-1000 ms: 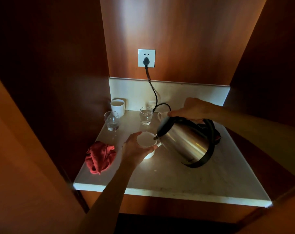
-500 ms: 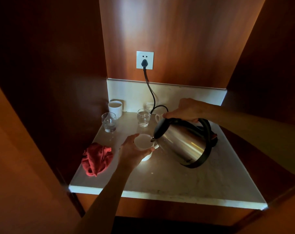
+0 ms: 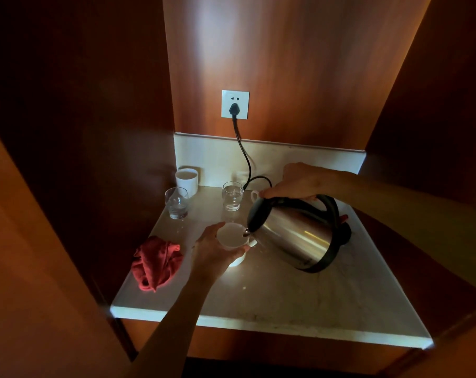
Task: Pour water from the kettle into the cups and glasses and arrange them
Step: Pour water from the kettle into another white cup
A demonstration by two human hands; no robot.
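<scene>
A steel kettle (image 3: 294, 238) with a black handle and lid is tilted left, its spout over the rim of a white cup (image 3: 231, 236). My right hand (image 3: 299, 182) grips the kettle's handle from above. My left hand (image 3: 212, 252) wraps around the white cup, which stands on the marble counter (image 3: 299, 296). Behind it stand two clear glasses, one at the left (image 3: 176, 203) and one in the middle (image 3: 232, 196), both holding some water. Another white cup (image 3: 187, 181) stands at the back left corner. A further cup's handle (image 3: 254, 195) shows behind the kettle.
A crumpled red cloth (image 3: 157, 264) lies at the counter's left edge. A black cord (image 3: 243, 154) runs from the wall socket (image 3: 235, 104) down behind the kettle to its base (image 3: 346, 230). Wooden walls close in on three sides.
The kettle stays tilted over the cup in my left hand, and both hands hold their places. The view has shifted slightly.
</scene>
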